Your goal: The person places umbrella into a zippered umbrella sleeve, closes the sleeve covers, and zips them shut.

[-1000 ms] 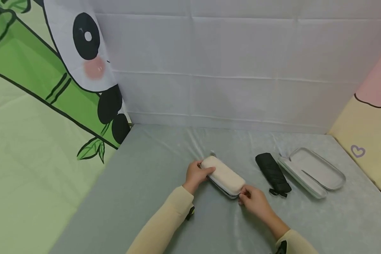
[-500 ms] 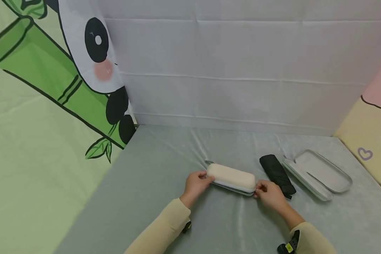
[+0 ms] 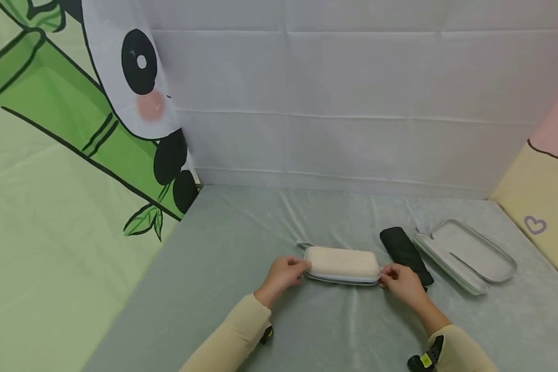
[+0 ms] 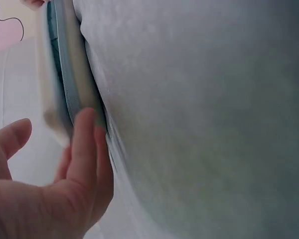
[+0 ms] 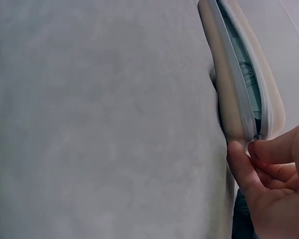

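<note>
Just swung crosswise, the cream case (image 3: 341, 262) likely presents its zip (image 5: 238, 79) better; right grip (image 3: 403, 285) pinches it, left grip (image 3: 280, 275) loosely parted.

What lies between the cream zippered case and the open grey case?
In the head view, a black folded umbrella lies there, the right hand nearer the cream zippered case.

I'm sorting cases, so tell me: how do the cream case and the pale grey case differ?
The cream case is folded over, with a gap along its zip; the pale grey case lies spread wide open. The right hand pinches at the cream case's end, while no hand touches the pale grey case. Both are long, with rounded corners.
</note>
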`<action>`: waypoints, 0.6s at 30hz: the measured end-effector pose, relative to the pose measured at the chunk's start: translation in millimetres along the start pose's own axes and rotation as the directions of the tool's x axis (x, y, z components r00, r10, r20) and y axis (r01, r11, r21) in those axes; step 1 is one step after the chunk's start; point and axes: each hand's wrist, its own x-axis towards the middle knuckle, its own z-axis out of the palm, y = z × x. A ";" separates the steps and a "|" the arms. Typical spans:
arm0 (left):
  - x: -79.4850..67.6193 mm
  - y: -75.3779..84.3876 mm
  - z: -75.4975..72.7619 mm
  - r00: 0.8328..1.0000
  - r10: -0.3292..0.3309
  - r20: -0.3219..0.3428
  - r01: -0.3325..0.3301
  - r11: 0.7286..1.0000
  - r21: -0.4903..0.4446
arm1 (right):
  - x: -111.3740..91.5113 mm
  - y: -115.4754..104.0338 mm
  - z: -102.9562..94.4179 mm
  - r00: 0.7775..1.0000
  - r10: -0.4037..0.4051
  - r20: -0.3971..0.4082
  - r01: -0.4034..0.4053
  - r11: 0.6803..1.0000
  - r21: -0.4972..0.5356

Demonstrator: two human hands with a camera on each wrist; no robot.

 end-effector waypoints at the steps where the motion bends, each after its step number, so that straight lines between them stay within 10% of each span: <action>1: 3.2 1.1 0.7 1.000 0.021 -0.002 -0.021 1.000 0.019 | 0.2 0.0 -0.2 1.000 0.004 0.000 -0.004 1.000 0.007; 12: 32.1 9.7 12.3 0.943 0.251 0.217 -0.320 0.861 0.396 | -3.2 5.8 2.7 0.996 0.084 -0.028 -0.079 0.987 0.143; 18: 36.5 10.4 15.0 0.951 0.220 0.217 -0.283 0.904 0.320 | -3.7 8.1 1.7 0.980 0.197 -0.015 -0.172 0.890 0.422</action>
